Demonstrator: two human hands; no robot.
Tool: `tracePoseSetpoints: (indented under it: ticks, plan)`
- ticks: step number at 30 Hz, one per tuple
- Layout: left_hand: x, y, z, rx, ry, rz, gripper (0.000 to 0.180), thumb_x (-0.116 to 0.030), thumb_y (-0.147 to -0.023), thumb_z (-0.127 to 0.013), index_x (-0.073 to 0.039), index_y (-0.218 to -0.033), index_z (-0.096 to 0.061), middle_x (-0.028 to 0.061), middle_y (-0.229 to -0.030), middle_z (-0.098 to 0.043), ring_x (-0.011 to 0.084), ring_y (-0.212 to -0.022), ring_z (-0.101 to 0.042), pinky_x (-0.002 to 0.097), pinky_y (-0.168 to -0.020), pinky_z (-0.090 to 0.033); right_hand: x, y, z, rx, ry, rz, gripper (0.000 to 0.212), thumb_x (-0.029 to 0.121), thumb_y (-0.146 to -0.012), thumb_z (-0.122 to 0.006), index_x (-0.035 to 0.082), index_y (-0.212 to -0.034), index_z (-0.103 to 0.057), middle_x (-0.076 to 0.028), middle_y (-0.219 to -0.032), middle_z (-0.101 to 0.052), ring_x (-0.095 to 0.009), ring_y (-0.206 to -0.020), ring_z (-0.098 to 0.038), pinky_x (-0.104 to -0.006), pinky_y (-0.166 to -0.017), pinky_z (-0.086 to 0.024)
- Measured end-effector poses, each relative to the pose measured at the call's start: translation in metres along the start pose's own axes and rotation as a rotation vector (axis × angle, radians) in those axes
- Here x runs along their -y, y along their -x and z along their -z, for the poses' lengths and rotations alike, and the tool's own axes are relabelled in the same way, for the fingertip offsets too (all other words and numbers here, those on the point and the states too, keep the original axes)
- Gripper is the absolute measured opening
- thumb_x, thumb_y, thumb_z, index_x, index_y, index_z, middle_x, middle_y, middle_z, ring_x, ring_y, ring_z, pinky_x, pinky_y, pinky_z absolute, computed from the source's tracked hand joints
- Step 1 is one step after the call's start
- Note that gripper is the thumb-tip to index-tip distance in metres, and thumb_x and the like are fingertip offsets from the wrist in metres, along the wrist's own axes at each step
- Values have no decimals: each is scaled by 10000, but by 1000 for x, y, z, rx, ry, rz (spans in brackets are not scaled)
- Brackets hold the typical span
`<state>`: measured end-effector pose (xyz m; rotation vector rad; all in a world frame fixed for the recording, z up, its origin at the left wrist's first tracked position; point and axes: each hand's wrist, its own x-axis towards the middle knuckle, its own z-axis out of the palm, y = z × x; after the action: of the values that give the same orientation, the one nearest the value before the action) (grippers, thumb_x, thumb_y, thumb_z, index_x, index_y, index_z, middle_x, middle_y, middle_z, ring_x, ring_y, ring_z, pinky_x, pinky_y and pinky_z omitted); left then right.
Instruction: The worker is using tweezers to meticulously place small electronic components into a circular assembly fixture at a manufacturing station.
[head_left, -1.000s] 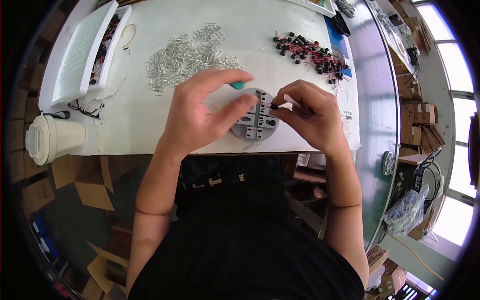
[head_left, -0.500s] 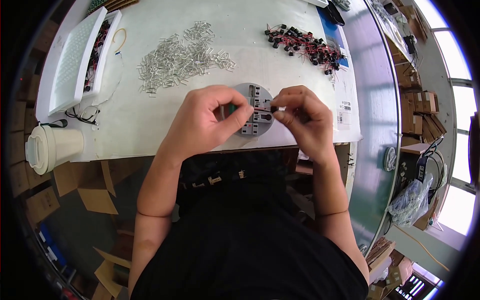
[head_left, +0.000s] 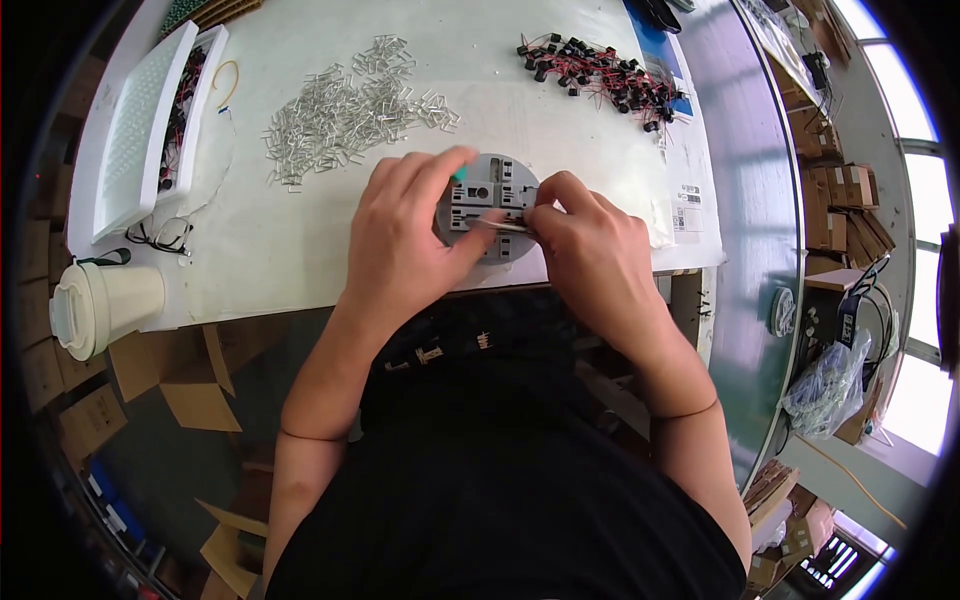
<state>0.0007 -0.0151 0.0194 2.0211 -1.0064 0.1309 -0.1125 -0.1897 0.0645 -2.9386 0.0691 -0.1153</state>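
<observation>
A round grey fixture (head_left: 507,172) with raised light blocks and dark slots lies near the front edge of the table, between my hands. My left hand (head_left: 398,228) is at its left side, thumb and index finger spread apart, the thumb reaching over the blocks. Beside that index finger shows a small green thing (head_left: 459,174), too little of it visible to name. From the right, my right hand (head_left: 592,238) has its fingers pinched at the fixture on a small silvery metal piece (head_left: 512,227). Fingers partly hide that piece.
A pile of U-shaped metal clips (head_left: 345,115) lies at the back left. Black round parts with red wires (head_left: 610,78) are heaped at the back right. White foam trays (head_left: 150,130), glasses (head_left: 165,238) and a cream lidded cup (head_left: 110,300) stand on the left.
My right hand has lowered and moved left, bringing the small piece onto the fixture. My left thumb and index finger have spread apart, and the view has shifted slightly.
</observation>
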Motion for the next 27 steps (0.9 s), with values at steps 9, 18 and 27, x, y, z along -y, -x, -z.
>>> tracePoseSetpoints:
  ticks: [9,18,27]
  plan:
    - [9,10,-20,-57,-29,-35,693,-279,-837,-838,-58,-1440,-579,117,-1215,-656,329,-1114,-631,457,-983,-521,13,31,-40,-362,-194,-22,165,128,-1020,-695,-6,-1105,-742,-121,-1066,-686,-212,-662,-671,-334,-551,-518]
    - [8,13,-21,-18,-37,4,695,-270,-842,-833,-65,-1452,-569,106,-1249,-649,328,-1128,-625,449,-1012,-512,0,-25,-47,-641,-1491,-57,470,283,-1185,-453,7,-811,-519,-100,-792,-574,-107,-516,-422,-252,-473,-341]
    - [5,12,-21,-34,0,0,712,-241,-835,-848,-52,-1457,-558,121,-1248,-645,329,-1118,-622,431,-1000,-525,3,-31,-71,-656,-1193,129,508,303,-1191,-415,52,-749,-428,-84,-670,-512,-89,-513,-380,-257,-466,-279]
